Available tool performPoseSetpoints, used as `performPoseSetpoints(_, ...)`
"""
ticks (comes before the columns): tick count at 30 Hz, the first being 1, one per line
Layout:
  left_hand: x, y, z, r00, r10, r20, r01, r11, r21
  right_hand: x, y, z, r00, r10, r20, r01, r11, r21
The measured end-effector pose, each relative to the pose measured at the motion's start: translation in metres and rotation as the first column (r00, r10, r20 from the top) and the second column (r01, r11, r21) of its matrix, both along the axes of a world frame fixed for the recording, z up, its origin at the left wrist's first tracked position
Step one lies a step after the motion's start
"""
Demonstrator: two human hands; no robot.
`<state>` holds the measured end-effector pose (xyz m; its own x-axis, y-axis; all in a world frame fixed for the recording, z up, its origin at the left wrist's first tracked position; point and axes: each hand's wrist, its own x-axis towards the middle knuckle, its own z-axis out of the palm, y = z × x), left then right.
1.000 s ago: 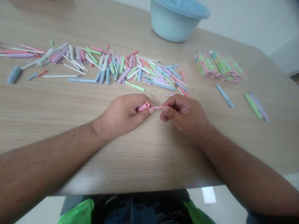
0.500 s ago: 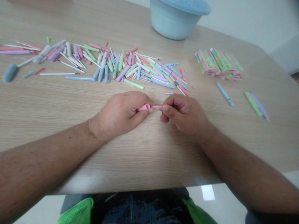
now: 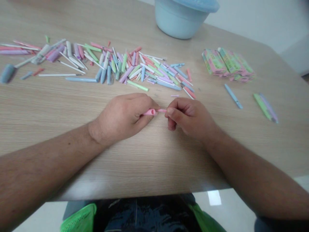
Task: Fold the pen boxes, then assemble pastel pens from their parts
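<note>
Over the table's near middle, my left hand (image 3: 125,116) is closed round a pink tube (image 3: 150,112), whose open round end points right. Fingertips of my right hand (image 3: 190,117) pinch a thin pink piece (image 3: 161,110) that reaches across to my left fingertips. Where its left end goes is hidden by my left fingers. Just beyond both hands lies a spread of pastel pen parts (image 3: 137,69), with caps, tubes and thin white refills mixed together.
A light blue basin (image 3: 181,19) stands at the back of the wooden table (image 3: 154,167). Stacked green and pink packets (image 3: 228,64) sit at the right. Near them lie a blue pen (image 3: 233,96) and a green and purple pair (image 3: 265,107). A green basket (image 3: 79,219) shows below the edge.
Both hands keep their hold on the pink pieces and have barely moved. The view has shifted slightly.
</note>
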<state>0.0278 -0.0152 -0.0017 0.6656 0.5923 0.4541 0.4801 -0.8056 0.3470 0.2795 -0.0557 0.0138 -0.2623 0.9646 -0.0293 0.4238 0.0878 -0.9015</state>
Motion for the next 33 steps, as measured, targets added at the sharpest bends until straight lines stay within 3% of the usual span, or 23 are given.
performPoseSetpoints(5, 0.0000, 0.0003, 0.0011, 0.999, -0.051, 0.002, 0.051, 0.996, 0.072, -0.0002, 0.0006, -0.0009, 0.998, 0.014, -0.060, -0.018, 0.998, -0.066)
performPoseSetpoints(15, -0.0014, -0.0009, 0.0030, 0.998, -0.058, -0.005, 0.058, 0.998, 0.022, -0.0009, 0.0014, -0.0019, 0.998, 0.048, -0.038, -0.051, 0.996, -0.072)
performPoseSetpoints(20, -0.0016, -0.0003, 0.0046, 0.997, -0.050, 0.062, 0.051, 0.999, -0.014, 0.0028, 0.0002, -0.0043, 0.997, 0.042, 0.067, -0.050, 0.990, 0.130)
performPoseSetpoints(26, -0.0002, -0.0028, 0.0070, 0.996, -0.079, 0.051, 0.079, 0.997, -0.006, -0.0011, -0.0039, -0.0057, 0.986, 0.056, 0.156, -0.110, 0.925, 0.364)
performPoseSetpoints(29, 0.0013, -0.0051, 0.0065, 0.995, -0.095, 0.032, 0.095, 0.995, -0.007, -0.0044, -0.0052, -0.0043, 0.976, 0.068, 0.206, -0.147, 0.908, 0.392)
performPoseSetpoints(33, 0.0041, -0.0050, 0.0048, 0.999, -0.036, 0.029, 0.038, 0.994, -0.102, -0.0029, -0.0059, -0.0048, 0.977, 0.055, 0.204, -0.119, 0.941, 0.317)
